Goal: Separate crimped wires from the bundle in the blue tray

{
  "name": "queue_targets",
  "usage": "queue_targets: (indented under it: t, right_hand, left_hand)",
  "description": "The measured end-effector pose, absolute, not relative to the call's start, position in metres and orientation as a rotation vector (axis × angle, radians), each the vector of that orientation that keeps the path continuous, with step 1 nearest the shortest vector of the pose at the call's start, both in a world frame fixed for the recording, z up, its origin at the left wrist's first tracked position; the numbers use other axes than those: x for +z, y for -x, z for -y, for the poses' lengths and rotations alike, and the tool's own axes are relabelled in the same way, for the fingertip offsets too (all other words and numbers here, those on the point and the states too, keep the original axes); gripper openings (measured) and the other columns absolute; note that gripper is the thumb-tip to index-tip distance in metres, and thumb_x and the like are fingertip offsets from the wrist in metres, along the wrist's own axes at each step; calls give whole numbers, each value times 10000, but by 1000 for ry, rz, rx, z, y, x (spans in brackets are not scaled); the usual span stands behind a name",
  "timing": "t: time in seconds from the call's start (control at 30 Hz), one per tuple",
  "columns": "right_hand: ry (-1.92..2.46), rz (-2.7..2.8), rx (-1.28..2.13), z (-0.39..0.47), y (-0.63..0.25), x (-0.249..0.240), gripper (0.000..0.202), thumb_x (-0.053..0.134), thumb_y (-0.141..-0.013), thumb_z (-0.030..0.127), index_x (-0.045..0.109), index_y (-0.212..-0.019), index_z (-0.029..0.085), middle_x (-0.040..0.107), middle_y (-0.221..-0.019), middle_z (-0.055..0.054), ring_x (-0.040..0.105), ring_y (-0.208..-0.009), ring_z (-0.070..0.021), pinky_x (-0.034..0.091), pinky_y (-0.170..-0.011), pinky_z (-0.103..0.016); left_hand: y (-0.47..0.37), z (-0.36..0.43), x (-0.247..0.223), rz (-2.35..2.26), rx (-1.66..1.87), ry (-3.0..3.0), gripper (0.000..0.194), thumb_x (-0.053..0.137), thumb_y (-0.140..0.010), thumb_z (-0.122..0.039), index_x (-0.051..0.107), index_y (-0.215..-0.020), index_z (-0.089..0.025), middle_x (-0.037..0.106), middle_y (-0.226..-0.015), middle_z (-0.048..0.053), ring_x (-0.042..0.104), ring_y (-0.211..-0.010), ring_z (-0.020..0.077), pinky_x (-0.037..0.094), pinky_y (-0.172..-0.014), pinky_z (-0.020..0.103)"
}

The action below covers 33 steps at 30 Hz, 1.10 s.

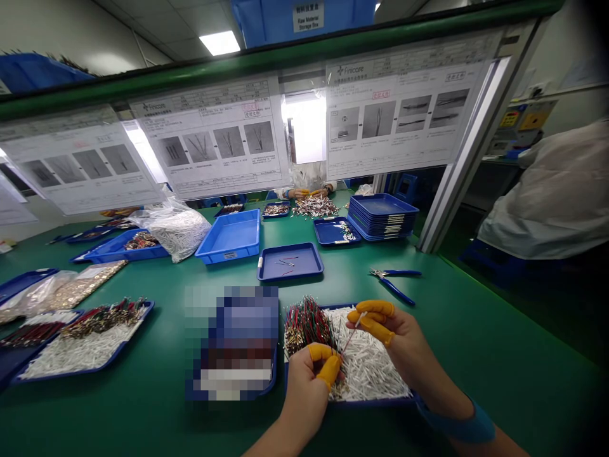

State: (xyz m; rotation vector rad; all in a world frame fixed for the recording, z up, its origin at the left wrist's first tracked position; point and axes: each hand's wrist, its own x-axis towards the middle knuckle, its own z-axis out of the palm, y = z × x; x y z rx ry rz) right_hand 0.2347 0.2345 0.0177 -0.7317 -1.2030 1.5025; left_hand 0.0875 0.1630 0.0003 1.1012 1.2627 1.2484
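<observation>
In yellow finger cots, my left hand (311, 374) pinches a thin red wire (349, 341) low down, over the front of a blue tray (366, 404). My right hand (394, 330), also in yellow finger cots and with a blue band at the wrist, closes on a small white tube (361, 318) at the wire's upper end. Whether the wire has entered the tube, I cannot tell. Beneath both hands, the tray holds a heap of short white tubes (375, 365) and, at its left, a bundle of red, green and black wires (307, 325).
Blue-handled cutters (394, 282) lie right of centre. A blue tray (290, 276) with a few wires sits ahead; a blurred-out tray (276, 374) is at left. Stacked trays (383, 219) stand by a metal post (457, 158). Another person's hands (304, 193) work across the table.
</observation>
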Motion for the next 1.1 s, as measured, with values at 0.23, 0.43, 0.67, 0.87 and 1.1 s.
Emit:
queue_targets:
  t: [0.23,0.43,0.67,0.87,1.1]
  right_hand:
    - [727,1234,1648,-235,-232,17,271,757,-623,277,627,-821,145,661,-778,-60,633,-724,-153,511,-728,-274]
    - [832,1240,1710,-239,-239,20,362,765,-608,292,644,-917,150,663,-859,-80,632,-807,-182,505,-790,-313]
    - [812,1114,1709,-240,-241,19,296,749,-641,339,652,-849,151,657,-852,-74,623,-842,-191,503,-835,-358]
    - [779,1120,1711,-237,-236,18,272,747,-647,335,654,-836,163,658,-824,-54,632,-804,-179,507,-825,-353]
    - [776,1106,1703,-236,-236,19,303,768,-609,346,657,-813,151,657,-801,-58,633,-773,-178,516,-802,-349]
  left_hand:
    - [-88,-164,2,-1267,1256,-1092,265,568,-682,-334,548,-730,-74,532,-647,67,516,-604,150,410,-613,276]
    - [-88,-164,2,-1244,1236,-1052,272,582,-679,-338,552,-730,-73,532,-644,62,519,-591,144,409,-608,275]
    - [-88,-162,-13,-1211,1216,-1145,167,575,-714,-259,522,-701,-100,500,-659,36,520,-581,128,411,-563,247]
    - [-89,-162,-12,-1213,1183,-1156,162,581,-689,-244,507,-667,-102,488,-654,37,501,-572,122,411,-552,243]
    - [-89,-160,-12,-1285,1125,-1252,125,544,-665,-215,478,-619,-119,477,-645,41,473,-580,123,387,-534,234]
